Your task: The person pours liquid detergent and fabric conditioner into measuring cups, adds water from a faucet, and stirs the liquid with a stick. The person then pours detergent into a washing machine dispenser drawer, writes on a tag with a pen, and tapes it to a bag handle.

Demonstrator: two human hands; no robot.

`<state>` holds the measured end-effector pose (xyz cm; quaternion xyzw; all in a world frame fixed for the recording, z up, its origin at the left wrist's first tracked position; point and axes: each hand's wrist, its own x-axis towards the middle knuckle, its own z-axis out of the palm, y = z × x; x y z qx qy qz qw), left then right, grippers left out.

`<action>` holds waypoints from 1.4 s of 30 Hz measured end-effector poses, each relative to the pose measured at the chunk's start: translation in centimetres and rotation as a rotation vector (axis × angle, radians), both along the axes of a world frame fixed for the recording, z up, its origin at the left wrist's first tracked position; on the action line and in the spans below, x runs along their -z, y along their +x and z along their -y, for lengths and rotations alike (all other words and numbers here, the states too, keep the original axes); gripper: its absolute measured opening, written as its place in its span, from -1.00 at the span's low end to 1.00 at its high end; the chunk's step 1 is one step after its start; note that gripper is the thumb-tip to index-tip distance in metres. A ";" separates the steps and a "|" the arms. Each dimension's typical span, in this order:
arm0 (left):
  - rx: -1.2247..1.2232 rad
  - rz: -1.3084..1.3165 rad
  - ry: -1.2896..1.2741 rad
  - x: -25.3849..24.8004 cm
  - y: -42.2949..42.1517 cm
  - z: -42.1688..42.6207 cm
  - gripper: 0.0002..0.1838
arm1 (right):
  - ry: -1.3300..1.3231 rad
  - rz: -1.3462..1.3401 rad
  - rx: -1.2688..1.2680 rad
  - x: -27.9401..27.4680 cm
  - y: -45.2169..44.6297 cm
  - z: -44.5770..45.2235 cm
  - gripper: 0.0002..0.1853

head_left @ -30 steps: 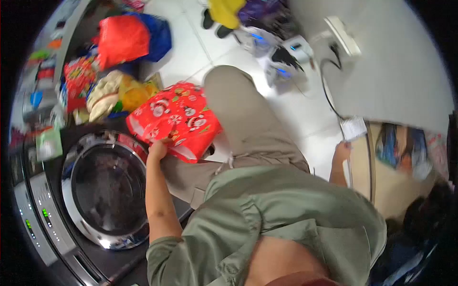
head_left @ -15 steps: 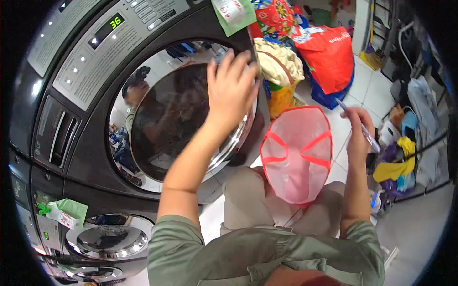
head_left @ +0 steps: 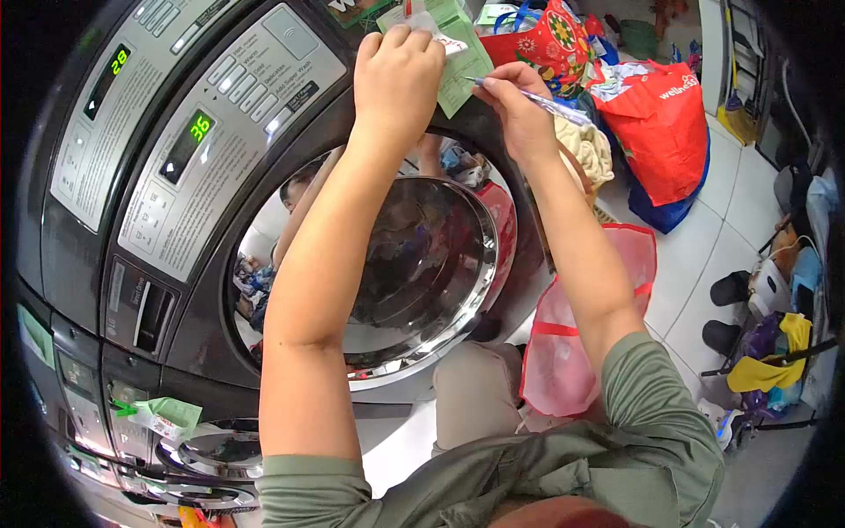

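Patterned red bag (head_left: 563, 42) beyond green slip (head_left: 473, 60)

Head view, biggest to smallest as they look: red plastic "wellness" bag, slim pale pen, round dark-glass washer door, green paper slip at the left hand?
1. Washer door
2. Wellness bag
3. Green slip, visible part only; the left hand covers some
4. Pen

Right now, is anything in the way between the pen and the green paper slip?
Nothing visible is. The pen is in the right hand, its tip appearing over the right side of the green paper slip. The left hand is at the slip's other side. I can't tell if the tip touches.
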<state>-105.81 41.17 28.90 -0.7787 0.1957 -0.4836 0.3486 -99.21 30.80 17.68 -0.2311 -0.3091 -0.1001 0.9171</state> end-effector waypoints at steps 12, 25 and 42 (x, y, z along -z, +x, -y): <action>-0.034 0.017 0.030 0.2 -0.2 -0.3 -0.83 | -0.170 0.037 0.179 0.1 1.4 -1.3 -0.95; -0.156 -0.002 -0.014 1.3 -1.3 0.5 -0.66 | -0.202 -0.136 0.324 3.5 -6.9 5.3 -0.93; -0.154 -1.707 0.314 42.3 -18.1 13.9 -0.49 | -0.212 -2.453 1.453 53.1 -80.5 25.2 -0.59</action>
